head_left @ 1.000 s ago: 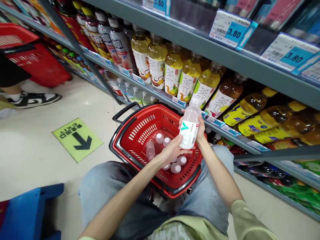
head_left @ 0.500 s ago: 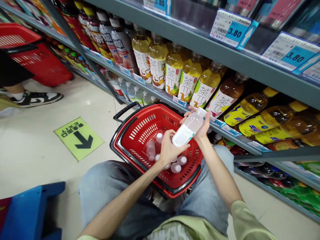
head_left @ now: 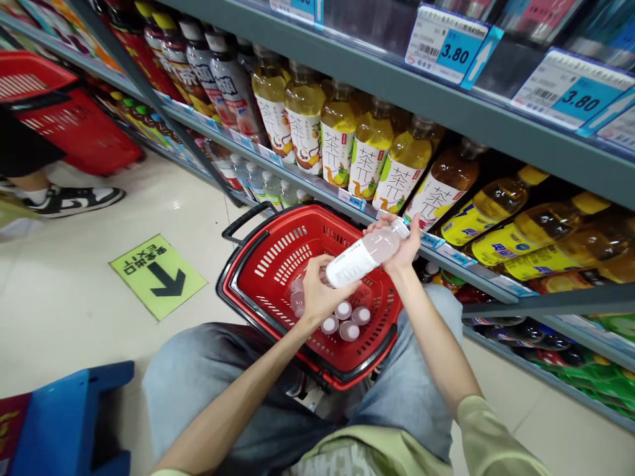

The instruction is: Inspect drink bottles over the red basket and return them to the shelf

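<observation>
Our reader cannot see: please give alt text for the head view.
A person's left hand and right hand hold a white-labelled bottle, tilted, over a red shopping basket containing capped bottles. Beyond are shelves of bottled drinks; a green exit sign marks the floor.

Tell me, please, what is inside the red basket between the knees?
Inside the red basket are several bottles with whitish caps. The left hand and the held bottle cover part of the inside, so the full number cannot be seen.

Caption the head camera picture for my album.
Left hand and right hand hold a tilted bottle over a red basket.
</observation>
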The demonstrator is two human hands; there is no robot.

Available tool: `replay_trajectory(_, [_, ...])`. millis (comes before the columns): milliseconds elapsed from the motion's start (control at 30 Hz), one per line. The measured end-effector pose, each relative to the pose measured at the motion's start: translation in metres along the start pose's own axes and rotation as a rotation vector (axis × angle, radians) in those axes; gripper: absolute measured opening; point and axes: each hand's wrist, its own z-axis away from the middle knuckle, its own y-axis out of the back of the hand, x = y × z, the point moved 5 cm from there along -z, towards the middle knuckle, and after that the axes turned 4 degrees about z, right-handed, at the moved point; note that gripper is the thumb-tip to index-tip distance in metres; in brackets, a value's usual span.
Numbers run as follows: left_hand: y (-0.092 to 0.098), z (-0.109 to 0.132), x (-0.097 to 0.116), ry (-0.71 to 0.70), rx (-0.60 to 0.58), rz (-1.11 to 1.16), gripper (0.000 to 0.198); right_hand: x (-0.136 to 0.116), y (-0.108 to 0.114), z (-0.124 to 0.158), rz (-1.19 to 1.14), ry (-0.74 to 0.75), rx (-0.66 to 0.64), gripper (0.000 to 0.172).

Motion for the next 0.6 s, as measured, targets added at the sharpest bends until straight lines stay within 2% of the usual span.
replay_trajectory(133, [-0.024, 0.011, -0.016, 0.352, -0.239, 0.415, 0.062, -0.004, -0.006, 0.000, -0.030, 0.025, -0.063, 0.052])
replay_trajectory(233, [-0.044, 0.028, -0.022, 0.598, -0.399, 0.686, 0.078, -0.003, -0.010, 0.000, -0.063, 0.019, -0.118, 0.046])
replay_trajectory(300, [-0.054, 0.036, -0.022, 0.687, -0.456, 0.771, 0.087, -0.002, -0.012, 0.001, -0.093, 0.003, -0.138, 0.047])
replay_trajectory(400, [-0.058, 0.038, -0.022, 0.756, -0.470, 0.811, 0.089, 0.000, -0.012, 0.000, -0.113, -0.004, -0.135, 0.047])
replay_trajectory(500, [-0.055, 0.036, -0.023, 0.838, -0.453, 0.890, 0.079, 0.000, -0.011, -0.001, -0.084, 0.015, -0.111, 0.044])
replay_trajectory(600, [-0.056, 0.042, -0.020, 0.934, -0.592, 1.043, 0.062, 0.000, -0.014, -0.001, -0.089, 0.033, -0.149, 0.041])
